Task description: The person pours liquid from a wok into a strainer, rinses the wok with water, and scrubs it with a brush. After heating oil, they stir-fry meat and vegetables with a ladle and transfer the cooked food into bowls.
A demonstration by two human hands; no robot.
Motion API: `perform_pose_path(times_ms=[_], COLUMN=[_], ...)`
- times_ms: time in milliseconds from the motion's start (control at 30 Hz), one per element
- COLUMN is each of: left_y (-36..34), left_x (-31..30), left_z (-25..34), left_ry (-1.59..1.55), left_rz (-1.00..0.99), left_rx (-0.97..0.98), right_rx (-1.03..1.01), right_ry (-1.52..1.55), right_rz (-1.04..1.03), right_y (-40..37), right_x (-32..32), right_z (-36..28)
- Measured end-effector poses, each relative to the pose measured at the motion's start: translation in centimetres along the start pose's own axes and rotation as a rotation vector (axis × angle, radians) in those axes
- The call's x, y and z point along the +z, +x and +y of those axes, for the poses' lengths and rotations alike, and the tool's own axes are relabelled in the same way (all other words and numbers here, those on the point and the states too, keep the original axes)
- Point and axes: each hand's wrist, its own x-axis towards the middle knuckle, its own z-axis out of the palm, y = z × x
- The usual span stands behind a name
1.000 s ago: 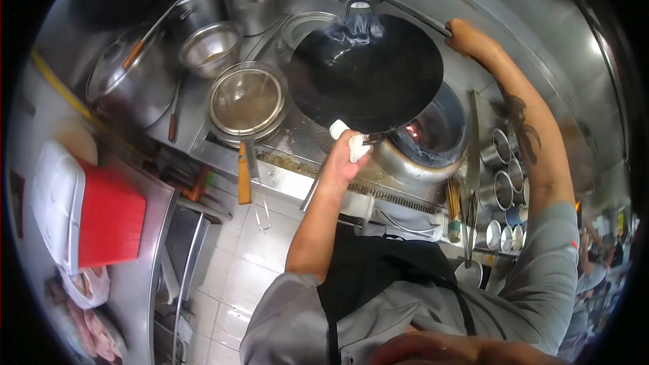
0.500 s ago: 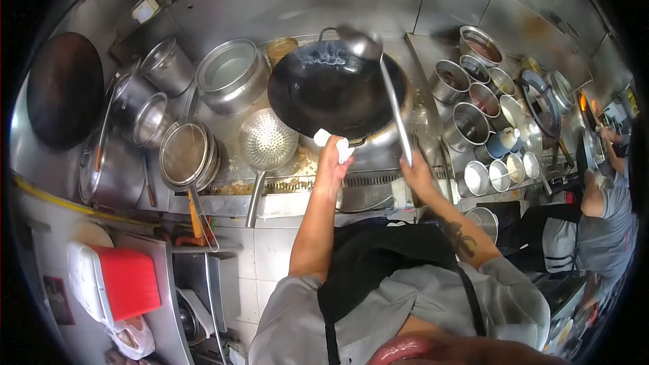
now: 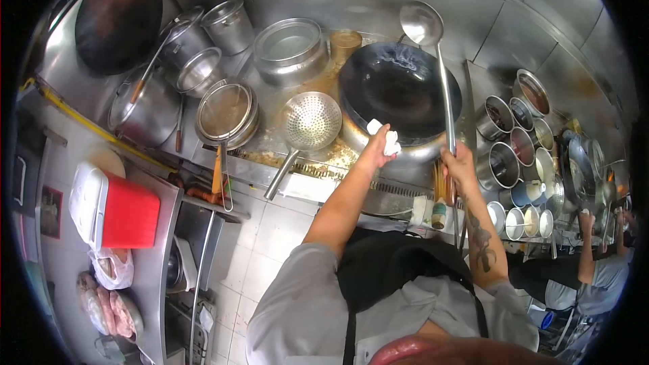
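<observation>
A black wok sits on the stove, with thin smoke near its far side. My left hand is closed round a folded white cloth at the wok's near left rim. In my right hand is the handle of a long metal ladle; its bowl is raised above the wok's far right side. A perforated strainer lies left of the wok.
A lidded pot stands behind the strainer, and several sieves are stacked at left. Several metal containers line the right side. A red cooler is at lower left. Another person works at far right.
The view has turned, so the wok shows farther right. The ladle's bowl has moved toward the wok's far right, and its handle is more upright. My left hand still holds the cloth.
</observation>
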Motion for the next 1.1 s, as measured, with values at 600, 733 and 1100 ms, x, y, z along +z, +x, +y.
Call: perform_pose_path(times_ms=[600, 733, 1100], left_y=[-15.3, -14.6, -10.8], left_x=[-25.4, -22.7, -20.4], left_z=[-5.5, -2.5, -4.4], left_ry=[1.08, 1.354, 1.875], left_rz=[0.413, 0.453, 0.589], left_rx=[0.633, 0.503, 0.438], right_rx=[-0.036, 0.051, 0.804], right_ry=[-0.382, -0.611, 1.233], right_rz=[-0.156, -0.206, -0.841], right_y=[28.5, 30.3, 30.1], right_x=[33.4, 37.7, 35.6], right_z=[-6.0, -3.7, -7.3])
